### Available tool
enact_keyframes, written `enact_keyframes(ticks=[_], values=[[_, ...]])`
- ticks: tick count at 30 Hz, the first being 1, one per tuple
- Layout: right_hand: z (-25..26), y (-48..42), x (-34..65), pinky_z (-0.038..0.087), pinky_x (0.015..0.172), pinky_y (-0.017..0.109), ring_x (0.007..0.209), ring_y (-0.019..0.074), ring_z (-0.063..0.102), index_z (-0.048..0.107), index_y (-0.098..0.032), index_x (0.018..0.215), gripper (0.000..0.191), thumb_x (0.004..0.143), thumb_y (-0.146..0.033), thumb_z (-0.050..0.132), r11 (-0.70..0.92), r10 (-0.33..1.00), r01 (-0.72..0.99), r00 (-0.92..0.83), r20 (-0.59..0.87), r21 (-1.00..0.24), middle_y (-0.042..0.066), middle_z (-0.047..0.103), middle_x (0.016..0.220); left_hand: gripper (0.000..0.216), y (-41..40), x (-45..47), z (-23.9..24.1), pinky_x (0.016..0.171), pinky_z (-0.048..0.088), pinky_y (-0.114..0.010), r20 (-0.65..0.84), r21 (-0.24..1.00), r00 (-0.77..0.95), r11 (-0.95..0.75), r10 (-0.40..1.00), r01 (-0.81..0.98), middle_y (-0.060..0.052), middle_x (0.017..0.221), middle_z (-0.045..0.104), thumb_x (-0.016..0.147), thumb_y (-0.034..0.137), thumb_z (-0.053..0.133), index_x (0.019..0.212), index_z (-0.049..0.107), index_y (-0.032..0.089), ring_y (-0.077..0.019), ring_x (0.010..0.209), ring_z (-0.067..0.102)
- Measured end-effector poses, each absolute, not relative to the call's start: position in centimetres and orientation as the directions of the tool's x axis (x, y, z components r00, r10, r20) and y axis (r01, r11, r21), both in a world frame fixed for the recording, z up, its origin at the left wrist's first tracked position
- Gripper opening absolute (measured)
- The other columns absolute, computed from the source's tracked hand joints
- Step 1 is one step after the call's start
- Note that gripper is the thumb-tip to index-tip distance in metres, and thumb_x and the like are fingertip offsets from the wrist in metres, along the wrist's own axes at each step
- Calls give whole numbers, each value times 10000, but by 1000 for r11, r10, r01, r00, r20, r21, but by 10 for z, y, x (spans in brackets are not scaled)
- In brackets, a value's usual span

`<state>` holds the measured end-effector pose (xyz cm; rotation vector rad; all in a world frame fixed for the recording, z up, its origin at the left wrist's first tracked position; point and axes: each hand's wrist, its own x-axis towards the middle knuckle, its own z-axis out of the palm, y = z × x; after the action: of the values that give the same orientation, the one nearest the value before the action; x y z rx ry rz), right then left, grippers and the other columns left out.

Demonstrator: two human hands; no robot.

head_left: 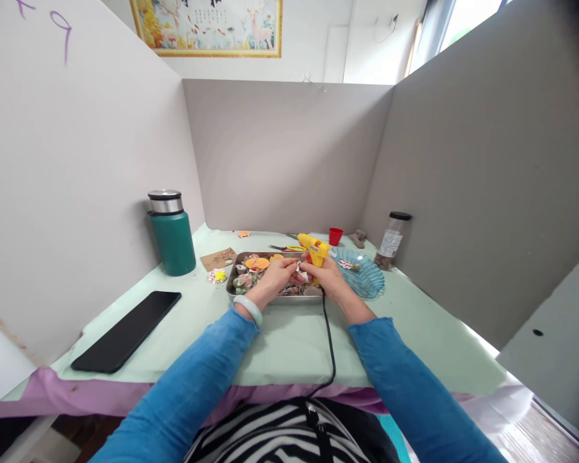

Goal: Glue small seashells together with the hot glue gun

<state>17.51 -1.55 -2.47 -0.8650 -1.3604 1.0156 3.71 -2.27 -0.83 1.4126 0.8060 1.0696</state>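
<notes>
My left hand (280, 273), with a pale bangle at its wrist, is closed over the near part of a metal tray (231, 292). A small whitish piece (298, 266) is pinched at its fingertips; its exact kind is too small to tell. My right hand (327, 275) is closed around the handle of a yellow glue gun (314, 247), whose black cord (329, 341) runs down to the table's front edge. The right thumb and fingertips meet the left ones at the small piece. Shells and stones (245, 281) fill the tray, along with orange discs (257, 263).
Left stand a green bottle (172, 241), a black phone (128, 331), a brown card (217, 259) and a flower-like piece (217, 276). Right are a blue glass plate (369, 276), a red cup (335, 236) and a jar (392, 243). Yellow-handled scissors (294, 248) lie behind the tray. Grey panels (289, 154) surround the table.
</notes>
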Motion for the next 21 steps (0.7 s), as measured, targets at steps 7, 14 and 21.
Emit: enact_keyframes(ticks=[7, 14, 21], values=[[-26, -13, 175, 345, 428, 243, 427, 91, 415, 548, -197, 862, 288, 632, -307, 682, 344, 939, -62, 5, 344, -937, -69, 480, 510, 113, -21, 37, -11, 628, 531, -285, 164, 981, 273, -129, 948, -144, -31, 696, 629, 800, 130, 571, 904, 602, 96, -117, 574, 612], [-27, -12, 175, 340, 419, 240, 421, 87, 411, 542, -206, 849, 275, 630, -299, 681, 347, 938, -79, 1, 348, -935, -68, 478, 521, 204, -19, 33, -14, 578, 515, -264, 178, 980, 215, -153, 960, -129, -13, 710, 599, 739, 235, 692, 845, 571, 109, -91, 531, 577], [-27, -14, 175, 338, 418, 241, 411, 83, 398, 554, -190, 881, 308, 630, -311, 686, 344, 938, -52, -35, 346, -938, -72, 473, 503, 306, -22, 32, -11, 633, 518, -271, 173, 978, 284, -131, 943, -161, -6, 698, 614, 665, 209, 751, 913, 607, 103, -100, 571, 591]])
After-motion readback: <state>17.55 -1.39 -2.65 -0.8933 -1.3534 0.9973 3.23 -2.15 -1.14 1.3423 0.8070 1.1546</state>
